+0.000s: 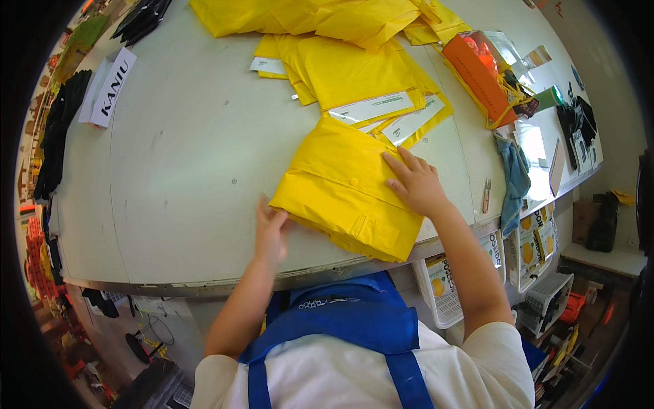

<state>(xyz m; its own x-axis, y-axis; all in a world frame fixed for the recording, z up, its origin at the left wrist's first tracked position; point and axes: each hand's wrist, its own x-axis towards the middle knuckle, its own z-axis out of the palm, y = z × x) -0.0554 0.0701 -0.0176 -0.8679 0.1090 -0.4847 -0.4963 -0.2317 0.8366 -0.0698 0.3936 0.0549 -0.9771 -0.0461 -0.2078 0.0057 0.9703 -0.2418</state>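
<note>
A folded yellow raincoat [334, 184] with a yellow snap button lies slanted near the table's front edge. My right hand [417, 184] rests on its upper right side, fingers stretched out over the material. At the left corner of the raincoat is my left hand [271, 232], a little blurred, with thumb and forefinger apart and the thumb close to the raincoat's edge. Just beyond, several folded yellow packs [361, 71] with white label strips overlap, and the raincoat's far end meets them.
More yellow material [306, 17] is heaped at the far edge. An orange box [480, 78] of small things stands at the right, near a blue cloth [512, 177] and a small cutter [486, 196]. A white sign [107, 88] is at the left. White baskets [439, 290] hang below.
</note>
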